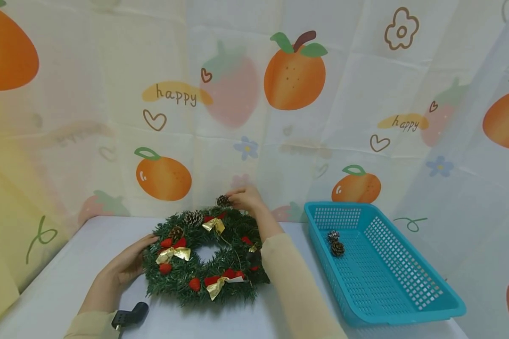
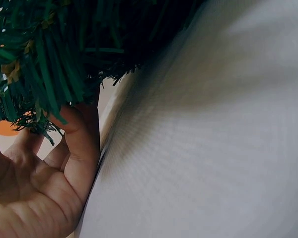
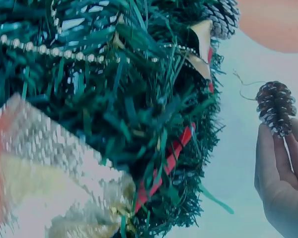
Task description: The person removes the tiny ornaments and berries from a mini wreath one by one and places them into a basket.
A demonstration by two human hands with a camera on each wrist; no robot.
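Note:
A green wreath with red and gold bows, red berries and pine cones lies on the white table. My right hand pinches a small pine cone by its end, just past the wreath's far edge. A thin loop of string trails from that cone in the right wrist view. At the wreath's left side, my left hand holds the outer edge, its fingertips partly hidden by the greenery. Two pine cones sit on the wreath's upper left. A string of gold beads crosses the branches.
To the right stands a turquoise plastic basket with two small pine cones at its left side. A fruit-patterned cloth hangs behind the table. A black device is on the left wrist.

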